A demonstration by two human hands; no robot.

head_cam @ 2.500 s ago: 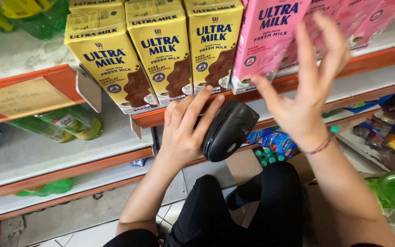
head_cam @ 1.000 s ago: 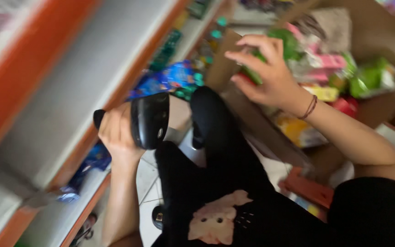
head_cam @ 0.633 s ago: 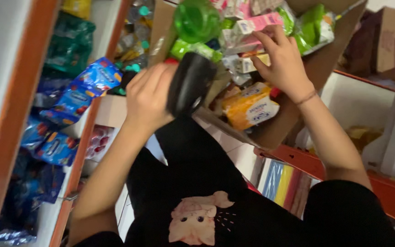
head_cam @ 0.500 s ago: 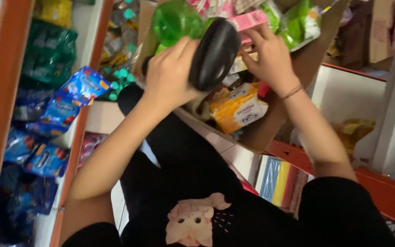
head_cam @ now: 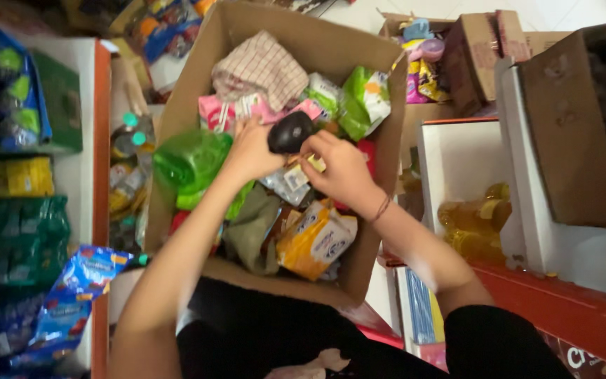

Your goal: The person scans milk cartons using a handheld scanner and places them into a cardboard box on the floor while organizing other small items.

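My left hand (head_cam: 250,151) holds a black handheld scanner (head_cam: 289,132) over an open cardboard box (head_cam: 380,196) full of packaged goods. My right hand (head_cam: 341,168) grips a small clear packet with a yellow and white label (head_cam: 292,177) right under the scanner's head. Around the hands lie a green plastic bottle (head_cam: 191,158), pink cartons (head_cam: 222,112), a checked cloth (head_cam: 261,67), green snack bags (head_cam: 362,98) and a yellow pouch (head_cam: 313,238).
Orange-edged shelves (head_cam: 99,140) with blue, green and yellow snack packs stand on the left. More cardboard boxes (head_cam: 569,126) and a white shelf with yellow oil bottles (head_cam: 471,217) are on the right. My black-clothed legs (head_cam: 275,337) are below the box.
The view swung from the milk-carton shelf down to the box. My left hand carried the scanner over the box; my right hand left the pink carton and took a small packet.
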